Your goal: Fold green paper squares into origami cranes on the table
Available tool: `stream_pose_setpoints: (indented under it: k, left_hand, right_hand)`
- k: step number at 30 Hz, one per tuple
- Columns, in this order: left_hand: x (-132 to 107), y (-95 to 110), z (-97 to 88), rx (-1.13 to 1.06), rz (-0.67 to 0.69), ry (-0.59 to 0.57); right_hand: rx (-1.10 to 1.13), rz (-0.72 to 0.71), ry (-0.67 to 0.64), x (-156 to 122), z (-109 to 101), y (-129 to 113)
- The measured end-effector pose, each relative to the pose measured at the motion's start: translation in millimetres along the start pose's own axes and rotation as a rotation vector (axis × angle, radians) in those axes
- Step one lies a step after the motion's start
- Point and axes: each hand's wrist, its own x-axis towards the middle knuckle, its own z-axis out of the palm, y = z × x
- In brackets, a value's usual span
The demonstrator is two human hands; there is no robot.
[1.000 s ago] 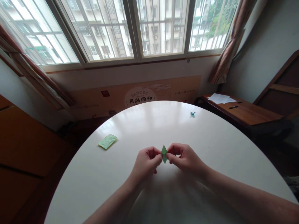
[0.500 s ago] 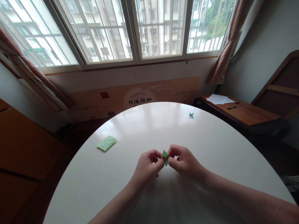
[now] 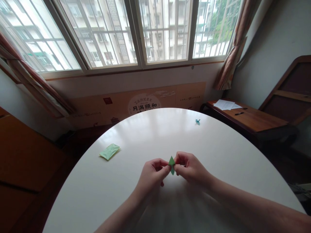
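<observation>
A small folded piece of green paper (image 3: 172, 160) is held above the white table, its pointed ends facing up and down. My left hand (image 3: 153, 174) pinches its left side between thumb and index finger. From the right, my right hand (image 3: 190, 166) grips the opposite edge in the same way. The fingertips nearly meet and cover the paper's middle. To the left lies a flat, creased light-green paper packet (image 3: 109, 151). A tiny blue-green folded paper bird (image 3: 197, 122) stands near the table's far edge.
The round white table (image 3: 145, 136) reaches almost to the wall under a barred window (image 3: 165, 30). At the right, a low wooden table (image 3: 262, 120) carries white sheets (image 3: 225, 104) and a small dark object (image 3: 239, 113). Orange-brown furniture (image 3: 26, 145) stands at the left.
The view has shifted slightly, so the surroundings sit a little lower. Both hands keep their pinch on the green paper, which now shows a bit more of its upper point.
</observation>
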Motion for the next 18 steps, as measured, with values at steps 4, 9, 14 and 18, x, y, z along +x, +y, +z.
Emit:
stream_pose_setpoints:
  k: [4, 9, 14, 18]
  left_hand:
    - [0.1, 1.2, 0.7, -0.045, -0.023, 0.016]
    - [0.9, 2.1, 0.3, -0.061, -0.04, 0.026]
    - [0.6, 0.5, 0.0, -0.079, -0.034, 0.068]
    - [2.0, -0.6, -0.6, -0.055, -0.04, 0.038]
  right_hand:
    - [0.059, 0.034, -0.029, 0.0, 0.7, 1.3]
    - [0.065, 0.035, -0.071, 0.4, -1.7, 4.6]
    - [0.041, 0.012, -0.092, 3.9, -3.5, 9.1]
    - [0.085, 0.035, -0.074, 5.2, -2.8, 9.6]
